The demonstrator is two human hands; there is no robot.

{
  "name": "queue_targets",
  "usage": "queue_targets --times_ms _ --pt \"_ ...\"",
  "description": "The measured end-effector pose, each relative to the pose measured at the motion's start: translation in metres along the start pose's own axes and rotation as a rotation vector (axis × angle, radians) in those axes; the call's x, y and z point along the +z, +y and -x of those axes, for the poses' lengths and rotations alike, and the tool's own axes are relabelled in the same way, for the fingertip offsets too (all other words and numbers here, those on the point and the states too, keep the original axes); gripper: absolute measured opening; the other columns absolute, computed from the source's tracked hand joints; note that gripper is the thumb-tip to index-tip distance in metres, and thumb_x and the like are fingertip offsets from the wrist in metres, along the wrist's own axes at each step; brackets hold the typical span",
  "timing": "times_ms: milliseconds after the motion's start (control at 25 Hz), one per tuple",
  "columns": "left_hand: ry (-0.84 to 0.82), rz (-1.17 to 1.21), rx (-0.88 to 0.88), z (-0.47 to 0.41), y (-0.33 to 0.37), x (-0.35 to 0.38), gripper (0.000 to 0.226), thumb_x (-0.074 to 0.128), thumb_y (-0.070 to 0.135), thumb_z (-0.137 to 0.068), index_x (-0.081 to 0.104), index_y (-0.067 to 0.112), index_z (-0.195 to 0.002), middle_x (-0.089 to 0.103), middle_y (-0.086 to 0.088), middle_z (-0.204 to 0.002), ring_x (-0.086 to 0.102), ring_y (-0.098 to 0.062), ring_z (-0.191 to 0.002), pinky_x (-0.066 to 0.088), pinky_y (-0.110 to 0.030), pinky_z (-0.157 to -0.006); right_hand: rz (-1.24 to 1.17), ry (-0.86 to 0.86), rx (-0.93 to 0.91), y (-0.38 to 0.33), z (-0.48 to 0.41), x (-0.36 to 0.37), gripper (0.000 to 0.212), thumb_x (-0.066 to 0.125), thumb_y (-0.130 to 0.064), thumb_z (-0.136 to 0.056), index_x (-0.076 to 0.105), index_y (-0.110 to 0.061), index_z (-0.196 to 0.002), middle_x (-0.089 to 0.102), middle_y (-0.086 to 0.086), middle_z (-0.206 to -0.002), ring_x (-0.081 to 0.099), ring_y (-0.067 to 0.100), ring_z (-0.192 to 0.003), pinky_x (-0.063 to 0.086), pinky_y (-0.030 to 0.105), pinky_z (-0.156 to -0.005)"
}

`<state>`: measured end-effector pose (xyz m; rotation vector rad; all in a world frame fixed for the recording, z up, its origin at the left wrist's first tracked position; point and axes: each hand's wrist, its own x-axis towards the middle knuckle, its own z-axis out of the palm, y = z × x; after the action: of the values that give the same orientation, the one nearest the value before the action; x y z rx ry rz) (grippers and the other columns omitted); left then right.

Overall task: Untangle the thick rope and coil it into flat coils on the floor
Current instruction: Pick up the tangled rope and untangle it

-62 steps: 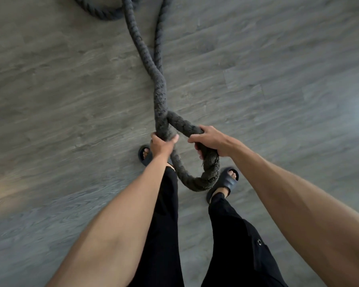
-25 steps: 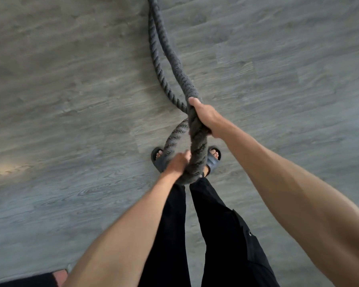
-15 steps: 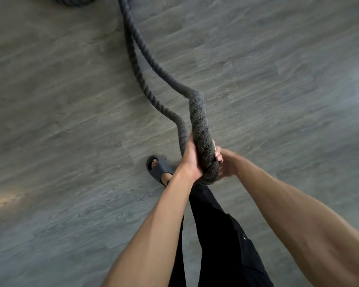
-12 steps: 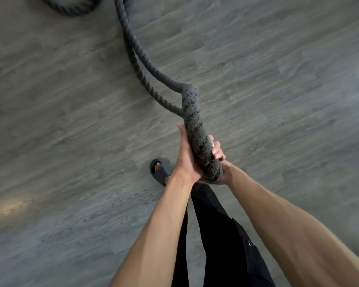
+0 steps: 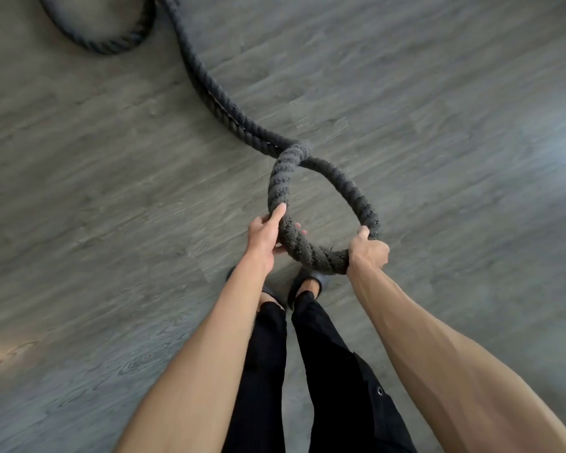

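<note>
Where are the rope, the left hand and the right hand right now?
rope point(image 5: 348, 191): head view, on the right arc of the held loop.
left hand point(image 5: 262, 238): head view, on the back of the hand.
right hand point(image 5: 369, 253): head view, on the back of the hand.

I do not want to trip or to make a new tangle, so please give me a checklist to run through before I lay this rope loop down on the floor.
1. Both hands grip the rope: ok. The left hand and the right hand hold the near arc of the loop.
2. Loop open: ok. It is round, and its ends cross at the far side.
3. Loop flat on the floor: not ok. It is held up.
4. Sandals out from under the loop: cannot tell. They stand close below its near arc.
5. Rest of rope untangled: cannot tell. Two strands and a curve run out of view.
</note>
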<state>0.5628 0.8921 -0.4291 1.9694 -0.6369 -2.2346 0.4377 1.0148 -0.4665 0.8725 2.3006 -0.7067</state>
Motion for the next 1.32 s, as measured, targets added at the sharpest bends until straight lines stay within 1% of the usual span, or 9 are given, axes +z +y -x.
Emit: queue_targets --times_ms 160,280,400,520,680,880,1080,1200,1320 --pt "-0.057 -0.216 -0.03 -0.006 -0.025 0.031 0.04 0.067 0.014 -0.092 0.048 0.011 -0.128 0.068 -0.019 -0.108 0.07 -0.031 -0.08 0.06 -0.045 -0.068 -0.064 0.223 -0.016 -0.01 -0.048 -0.076 0.067 0.059 -0.045 -0.096 0.048 0.008 -0.136 0.057 0.026 -0.137 0.056 0.04 -0.127 0.043 0.046 -0.106" --pt "-0.169 -0.3 -0.024 0.0 -0.037 0.071 0.027 0.062 0.025 -0.096 0.054 0.011 -0.118 0.067 -0.019 -0.103 0.068 -0.029 -0.079 0.059 -0.045 -0.071 -0.152 0.376 0.05 -0.022 -0.096 -0.144 0.075 0.056 -0.042 -0.1 0.032 0.012 -0.146 0.047 0.027 -0.147 0.045 0.038 -0.138 0.033 0.042 -0.112" --pt "-0.281 -0.434 0.003 0.003 -0.047 0.122 0.023 0.062 0.039 -0.094 0.057 0.019 -0.104 0.069 -0.013 -0.105 0.066 -0.024 -0.09 0.054 -0.045 -0.087 -0.289 0.268 0.183 -0.009 -0.132 -0.18 0.073 0.055 -0.032 -0.097 0.026 0.009 -0.15 0.041 0.022 -0.153 0.044 0.036 -0.139 0.038 0.044 -0.113" --pt "-0.363 -0.589 -0.033 0.002 -0.078 0.174 0.027 0.064 0.043 -0.092 0.058 0.019 -0.104 0.067 -0.009 -0.106 0.062 -0.019 -0.092 0.049 -0.039 -0.089 -0.416 -0.044 0.34 0.037 -0.199 -0.174 0.058 0.051 -0.016 -0.086 0.045 -0.005 -0.142 0.053 0.018 -0.143 0.065 0.038 -0.113 0.061 0.051 -0.08" --pt "-0.352 -0.558 -0.099 -0.007 -0.127 0.21 0.025 0.067 0.046 -0.088 0.064 0.021 -0.091 0.071 -0.005 -0.101 0.061 -0.017 -0.085 0.042 -0.03 -0.074 -0.409 -0.306 0.481 0.044 -0.148 -0.171 0.016 0.046 -0.011 -0.098 0.062 -0.009 -0.096 0.065 0.013 -0.085 0.063 0.026 -0.059 0.052 0.035 -0.033" --pt "-0.346 -0.526 -0.039 -0.011 -0.141 0.234 0.028 0.068 0.037 -0.09 0.063 0.01 -0.096 0.069 -0.008 -0.085 0.064 -0.019 -0.069 0.053 -0.027 -0.055 -0.07 -0.651 0.366 0.082 -0.12 -0.178 0.052 0.035 -0.049 -0.104 0.058 -0.002 -0.108 0.07 0.028 -0.092 0.07 0.035 -0.065 0.059 0.038 -0.051" --pt "-0.278 -0.791 0.178 -0.027 -0.112 0.244 0.038 0.069 0.052 -0.08 0.069 0.014 -0.078 0.066 -0.005 -0.075 0.059 -0.018 -0.07 0.047 -0.032 -0.066 0.278 -0.769 -0.122 0.055 -0.106 -0.153 0.029 0.048 -0.018 -0.096 0.055 -0.009 -0.123 0.066 0.014 -0.11 0.064 0.028 -0.092 0.06 0.041 -0.078" --pt "-0.337 -0.757 0.23 -0.03 -0.084 0.247 0.021 0.07 0.032 -0.087 0.074 0.011 -0.089 0.069 -0.009 -0.086 0.061 -0.018 -0.078 0.052 -0.035 -0.074 0.11 -0.883 -0.239 0.039 -0.096 -0.128 0.042 0.076 -0.018 -0.086 0.057 -0.006 -0.121 0.07 0.014 -0.113 0.067 0.029 -0.105 0.055 0.04 -0.093" --pt "-0.396 -0.759 0.249 -0.029 -0.052 0.235 0.011 0.06 0.019 -0.093 0.069 0.015 -0.095 0.062 -0.01 -0.089 0.056 -0.019 -0.08 0.047 -0.027 -0.068 -0.036 -0.851 -0.331 0.019 -0.071 -0.112 0.048 0.073 -0.045 -0.089 0.069 -0.001 -0.108 0.077 0.014 -0.1 0.074 0.026 -0.096 0.059 0.044 -0.091"
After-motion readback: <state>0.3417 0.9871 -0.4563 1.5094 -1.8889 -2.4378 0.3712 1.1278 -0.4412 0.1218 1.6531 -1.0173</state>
